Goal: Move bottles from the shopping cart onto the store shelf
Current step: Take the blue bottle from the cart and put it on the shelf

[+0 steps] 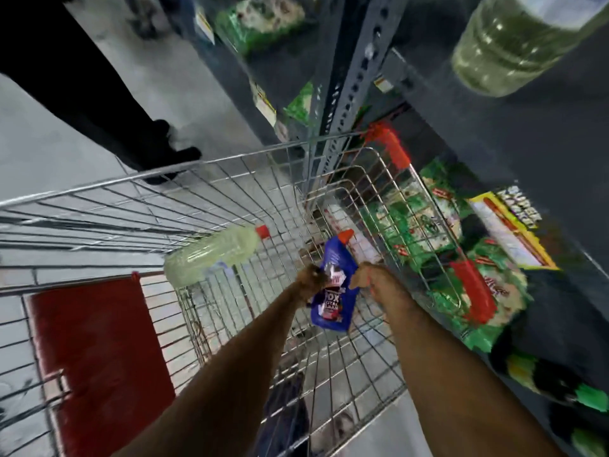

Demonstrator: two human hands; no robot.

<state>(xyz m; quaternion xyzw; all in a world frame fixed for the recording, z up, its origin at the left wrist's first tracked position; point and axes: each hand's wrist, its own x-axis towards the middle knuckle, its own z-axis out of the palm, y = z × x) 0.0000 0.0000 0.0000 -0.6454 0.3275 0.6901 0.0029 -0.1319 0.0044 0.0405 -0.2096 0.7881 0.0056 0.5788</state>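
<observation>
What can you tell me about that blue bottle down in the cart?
The blue bottle looks like glossy plastic, with a red-orange cap and a partly blurred printed label. It lies tilted inside the wire shopping cart, cap pointing away from the person. The left hand touches its left side; the right hand is at its right edge.
</observation>
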